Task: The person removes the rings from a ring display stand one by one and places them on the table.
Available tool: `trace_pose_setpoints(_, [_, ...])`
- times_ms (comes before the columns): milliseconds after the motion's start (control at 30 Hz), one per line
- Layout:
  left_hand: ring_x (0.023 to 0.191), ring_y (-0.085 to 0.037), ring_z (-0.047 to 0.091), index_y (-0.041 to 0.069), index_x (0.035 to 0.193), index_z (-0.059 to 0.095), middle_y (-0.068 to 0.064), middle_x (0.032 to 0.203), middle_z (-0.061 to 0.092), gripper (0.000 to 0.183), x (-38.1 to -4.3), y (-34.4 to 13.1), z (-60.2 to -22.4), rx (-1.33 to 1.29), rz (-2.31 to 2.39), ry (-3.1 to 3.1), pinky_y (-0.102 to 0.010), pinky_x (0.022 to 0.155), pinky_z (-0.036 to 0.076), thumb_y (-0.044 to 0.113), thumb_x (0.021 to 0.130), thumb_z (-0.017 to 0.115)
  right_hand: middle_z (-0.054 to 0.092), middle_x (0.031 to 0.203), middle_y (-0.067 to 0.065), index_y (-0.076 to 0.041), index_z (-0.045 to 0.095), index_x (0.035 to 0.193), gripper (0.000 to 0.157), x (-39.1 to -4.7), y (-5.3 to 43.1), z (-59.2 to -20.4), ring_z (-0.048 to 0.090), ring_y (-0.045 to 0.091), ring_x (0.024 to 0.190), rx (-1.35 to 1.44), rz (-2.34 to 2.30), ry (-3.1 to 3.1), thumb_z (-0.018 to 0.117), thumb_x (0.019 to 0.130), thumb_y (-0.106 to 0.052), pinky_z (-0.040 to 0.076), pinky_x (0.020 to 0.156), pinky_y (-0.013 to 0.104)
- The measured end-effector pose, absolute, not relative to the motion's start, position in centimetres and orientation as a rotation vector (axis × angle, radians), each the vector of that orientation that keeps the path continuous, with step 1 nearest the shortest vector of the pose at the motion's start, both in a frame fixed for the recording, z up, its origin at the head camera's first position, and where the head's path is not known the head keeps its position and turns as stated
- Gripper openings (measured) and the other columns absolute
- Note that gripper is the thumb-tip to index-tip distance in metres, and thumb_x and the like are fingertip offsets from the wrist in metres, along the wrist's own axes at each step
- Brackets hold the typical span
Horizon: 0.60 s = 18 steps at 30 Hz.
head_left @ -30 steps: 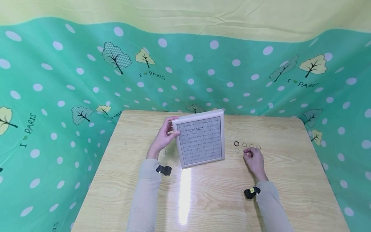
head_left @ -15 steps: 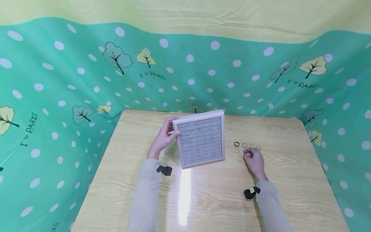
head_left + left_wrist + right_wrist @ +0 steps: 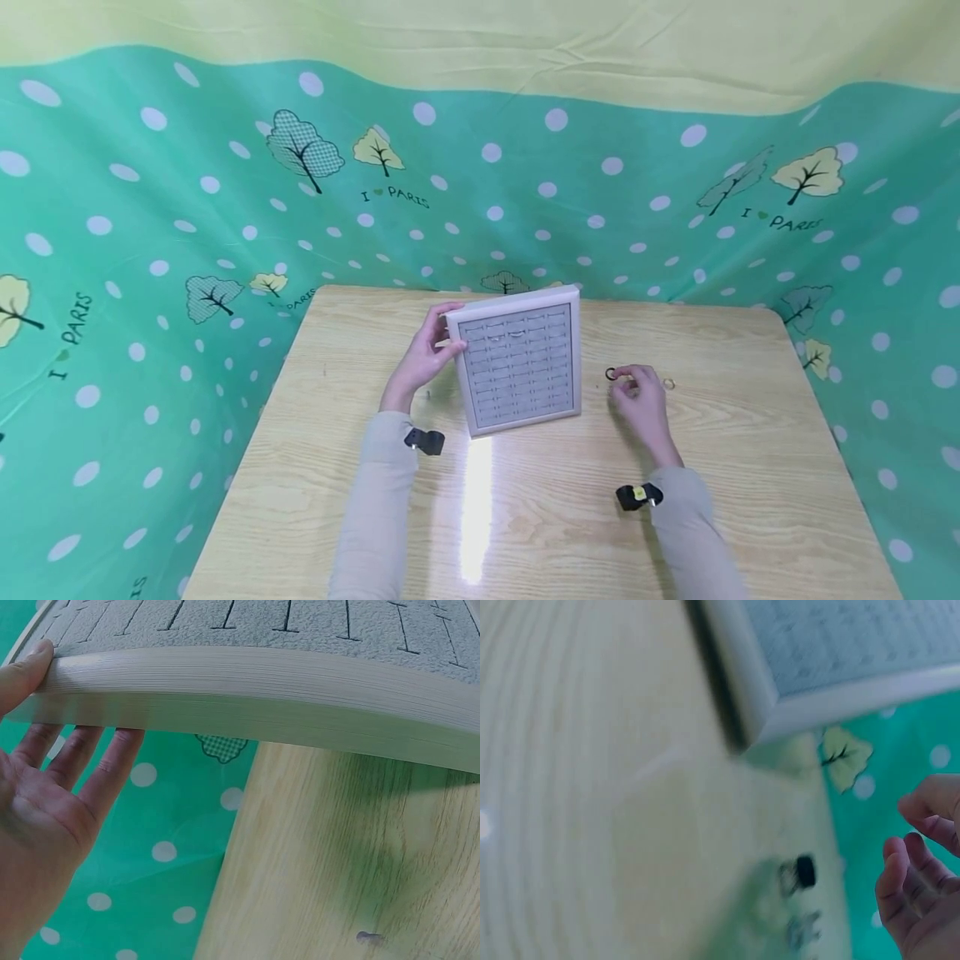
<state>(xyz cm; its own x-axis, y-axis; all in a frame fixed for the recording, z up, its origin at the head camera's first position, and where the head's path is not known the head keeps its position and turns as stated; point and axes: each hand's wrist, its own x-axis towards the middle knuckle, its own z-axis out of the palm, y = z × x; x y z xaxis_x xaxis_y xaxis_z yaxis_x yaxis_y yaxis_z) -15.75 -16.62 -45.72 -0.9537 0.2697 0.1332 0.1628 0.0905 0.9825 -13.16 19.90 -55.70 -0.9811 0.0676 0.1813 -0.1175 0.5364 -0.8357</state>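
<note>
My left hand [image 3: 423,358] holds the upper left edge of a white-framed ring display tray [image 3: 517,362], thumb on the front and fingers behind. The tray leans back, its grey slotted pad facing me, with rings [image 3: 516,334] in an upper row. In the left wrist view, my thumb [image 3: 30,671] lies over the frame's edge. My right hand [image 3: 641,408] is curled over the loose rings, fingertips beside a black ring [image 3: 611,374]; I cannot tell whether a ring is between them. A gold ring [image 3: 669,384] shows past the knuckles; other rings are hidden.
The wooden table [image 3: 555,517] has a bright glare streak in front of the tray. A green dotted curtain [image 3: 480,192] hangs behind and at both sides. Silver rings [image 3: 804,930] lie near the black one in the right wrist view. A small dark object [image 3: 369,937] lies left of the tray.
My right hand has moved left and slightly away from me, now covering rings that showed before. My left hand and the tray have stayed in place.
</note>
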Motion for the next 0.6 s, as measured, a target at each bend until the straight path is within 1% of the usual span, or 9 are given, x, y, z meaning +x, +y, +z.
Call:
trace_pose_setpoints(167, [0.108,-0.043,0.054,0.002,0.139,0.037,-0.03,0.125,0.053,0.057,-15.8,-16.5,-45.8,0.467,2.028,2.251,-0.048,0.087,0.053,-0.01,0.088,0.059,0.052,0.103,0.019,0.005,0.065,0.094,0.014,-13.6,18.3,-54.6,0.055,0.025,0.077,0.094,1.445,-2.514,0.065,0.081,0.008,0.042,0.057,0.009])
trace_pose_setpoints(333, [0.108,-0.043,0.054,0.002,0.14,0.036,-0.03,0.125,0.052,0.058,-16.1,-16.6,-46.1,0.452,2.022,2.249,-0.046,0.086,0.054,-0.011,0.088,0.059,0.052,0.104,0.018,0.005,0.065,0.094,0.014,-13.5,17.1,-53.1,0.054,0.026,0.078,0.132,1.49,-2.486,0.066,0.08,0.008,0.043,0.058,0.011])
trace_pose_setpoints(533, [0.109,-0.042,0.053,0.009,0.142,0.036,-0.027,0.128,0.051,0.063,-17.0,-17.1,-48.1,0.391,2.033,2.209,-0.044,0.083,0.056,-0.011,0.088,0.059,0.053,0.108,0.017,0.004,0.065,0.097,0.017,-13.6,16.0,-51.2,0.055,0.02,0.077,0.191,1.498,-2.471,0.066,0.081,0.008,0.045,0.059,0.011])
trace_pose_setpoints(600, [0.108,-0.041,0.053,0.011,0.142,0.038,-0.026,0.128,0.052,0.063,-17.1,-17.1,-48.2,0.374,2.022,2.215,-0.043,0.082,0.056,-0.01,0.088,0.06,0.053,0.108,0.017,0.003,0.065,0.097,0.017,-13.6,15.6,-50.6,0.056,0.02,0.077,0.218,1.498,-2.457,0.067,0.081,0.009,0.046,0.059,0.011])
